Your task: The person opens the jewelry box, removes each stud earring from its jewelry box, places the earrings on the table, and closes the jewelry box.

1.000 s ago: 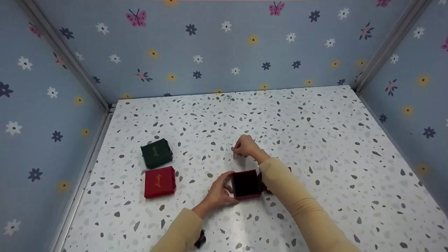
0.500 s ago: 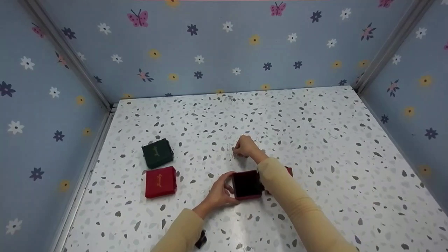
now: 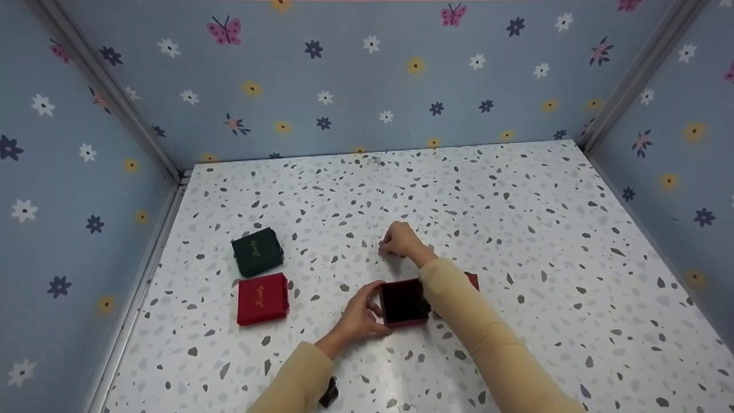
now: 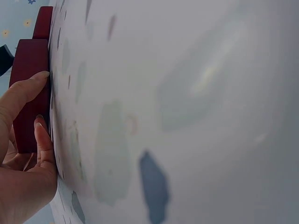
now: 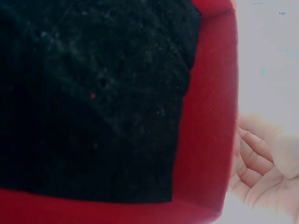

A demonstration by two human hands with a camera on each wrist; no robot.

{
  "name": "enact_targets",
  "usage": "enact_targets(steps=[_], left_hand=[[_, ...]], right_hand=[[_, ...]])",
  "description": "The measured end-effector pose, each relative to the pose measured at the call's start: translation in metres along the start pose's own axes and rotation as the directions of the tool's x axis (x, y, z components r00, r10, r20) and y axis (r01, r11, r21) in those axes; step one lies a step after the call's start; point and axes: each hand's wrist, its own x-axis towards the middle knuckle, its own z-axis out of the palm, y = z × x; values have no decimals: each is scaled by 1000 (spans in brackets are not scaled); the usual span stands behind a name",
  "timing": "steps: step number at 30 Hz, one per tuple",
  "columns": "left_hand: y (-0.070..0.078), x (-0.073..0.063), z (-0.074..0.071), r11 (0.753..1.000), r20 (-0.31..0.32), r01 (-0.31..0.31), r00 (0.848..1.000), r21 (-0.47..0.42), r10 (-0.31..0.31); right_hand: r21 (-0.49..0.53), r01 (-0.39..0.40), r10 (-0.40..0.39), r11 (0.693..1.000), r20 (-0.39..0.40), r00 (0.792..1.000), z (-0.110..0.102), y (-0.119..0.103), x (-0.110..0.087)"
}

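My left hand [image 3: 361,314] grips the left side of an open dark red box [image 3: 404,326], thumb and fingers on its outer walls. In the left wrist view the fingers [image 4: 28,91] lie against the box's side. Black lining [image 5: 103,107] fills the inside in the right wrist view. Part of the red lid [image 3: 472,280] shows beyond my right sleeve. Past the box, my right hand [image 3: 402,240] has curled fingers with the tips low over the table. Faint thin wire-like pieces [image 3: 370,225] lie there; whether the fingertips pinch one cannot be seen.
Two closed boxes with gold lettering lie on the left: a green box [image 3: 257,252] and a red box [image 3: 263,299]. Flower-patterned walls [image 3: 367,74] border the speckled white table [image 3: 516,218] at the back and both sides.
My right hand has shifted very slightly left at the same spot, and its sleeve has moved a little, showing more of the red lid. My left hand and the box stay put.
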Motion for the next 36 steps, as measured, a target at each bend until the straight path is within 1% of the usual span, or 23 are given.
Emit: enact_targets(steps=[9,11,16,18,22,25,26,27,29,32,33,34,36], left_hand=[[1,1,-2,1000,9,-4,1000,6,4],[2,1,-2,1000,9,-2,1000,15,2],[1,2,-1,1000,8,-19,1000,-14,19],[1,2,-1,999,8,-25,1000,-27,26],[1,2,-2,999,7,-24,1000,-21,24],[-1,1,-2,997,5,-67,998,-31,67],[-8,3,-2,993,5,-111,994,-38,111],[-9,3,-2,991,4,-130,992,-44,130],[-9,2,-2,988,6,-145,989,-55,145],[-7,2,-1,994,8,-95,995,-46,95],[1,0,-2,998,8,-48,999,-42,49],[1,0,-1,999,8,-24,1000,-36,25],[3,0,0,1000,6,18,1000,-19,-17]], right_hand=[[25,5,-6,1000,34,999,-11,-5,-5],[12,23,-23,1000,31,999,-14,-6,-6],[-60,88,-87,994,15,996,-21,-7,-8],[-75,102,-101,992,17,995,-24,-6,-10],[-98,136,-135,986,16,991,-30,-4,-13],[-122,185,-186,975,4,983,-34,-2,-17],[-132,207,-209,969,-1,978,-35,-1,-19],[-139,230,-233,963,-7,972,-35,0,-20],[-158,284,-291,946,-22,957,-36,2,-24],[-177,341,-353,923,-37,935,-36,6,-31],[-177,356,-368,918,-42,929,-36,7,-32],[-182,368,-382,912,-46,923,-36,9,-34],[-183,377,-392,908,-50,919,-35,12,-38]])
